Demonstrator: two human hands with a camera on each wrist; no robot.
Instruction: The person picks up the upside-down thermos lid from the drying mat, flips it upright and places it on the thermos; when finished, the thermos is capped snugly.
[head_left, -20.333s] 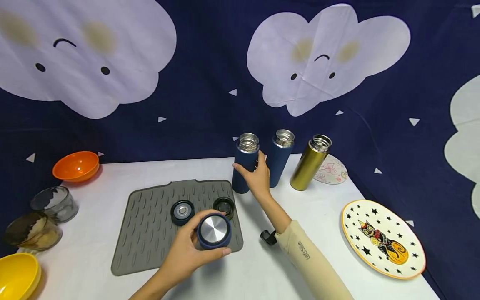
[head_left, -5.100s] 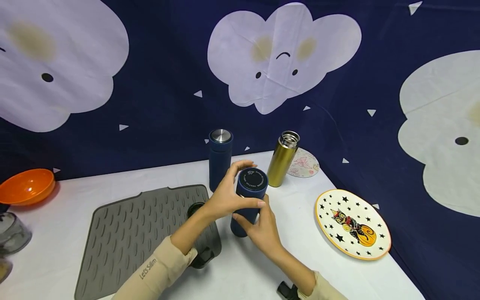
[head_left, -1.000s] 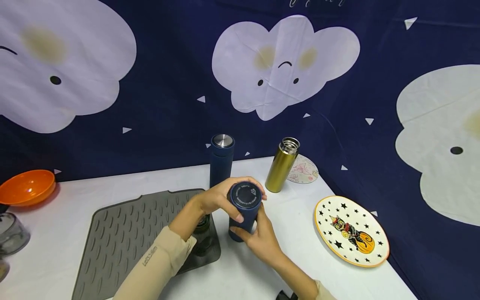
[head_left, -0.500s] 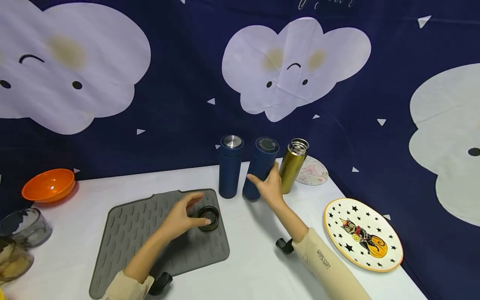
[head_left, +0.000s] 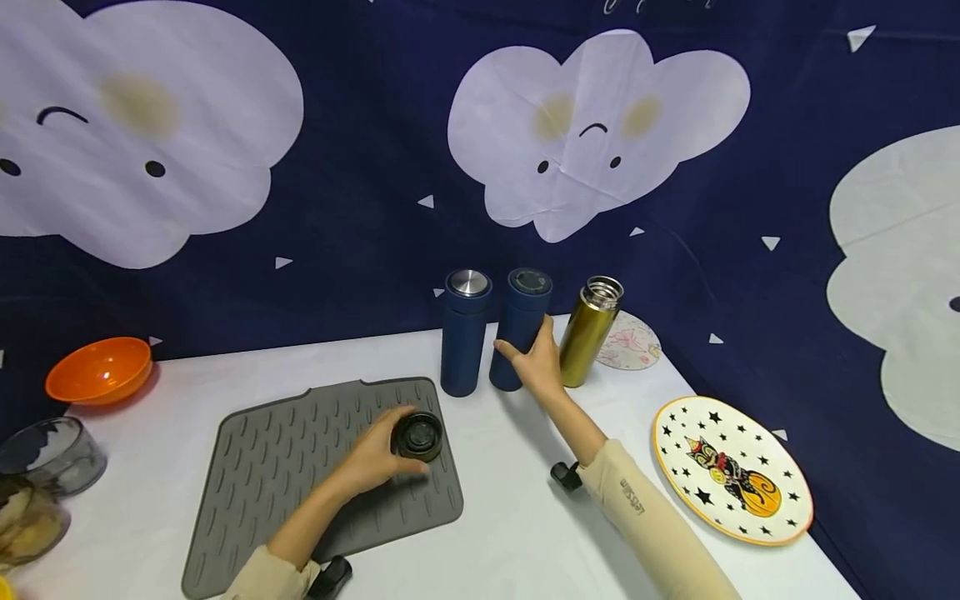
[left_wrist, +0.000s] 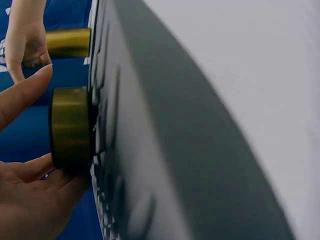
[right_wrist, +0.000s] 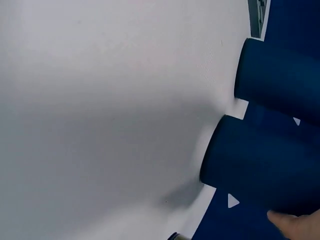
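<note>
My right hand (head_left: 536, 365) grips a dark blue thermos bottle (head_left: 522, 321) standing upright on the white table, its top a dark disc with pale print. Left of it is a second blue thermos (head_left: 462, 350), closed with a steel-topped lid. A gold thermos (head_left: 588, 333), its steel mouth uncovered, stands just right of my right hand. My left hand (head_left: 375, 454) reaches around an upturned gold thermos lid (head_left: 417, 436) on the grey drying mat (head_left: 277, 467). In the left wrist view, its fingers are against one side of the lid (left_wrist: 71, 127); the thumb stands apart.
An orange bowl (head_left: 99, 372) sits back left, with glass bowls (head_left: 63, 458) in front of it. At the right lies a plate (head_left: 731, 417) with a cat picture. A round patterned disc (head_left: 633, 342) is behind the gold thermos. A dark cloud-print curtain (head_left: 360, 167) hangs behind.
Both blue thermoses were uncovered 20 seconds ago; both tops are now covered. One second ago both hands held the dark-topped one; my right hand moved it back, while my left went to the gold lid.
</note>
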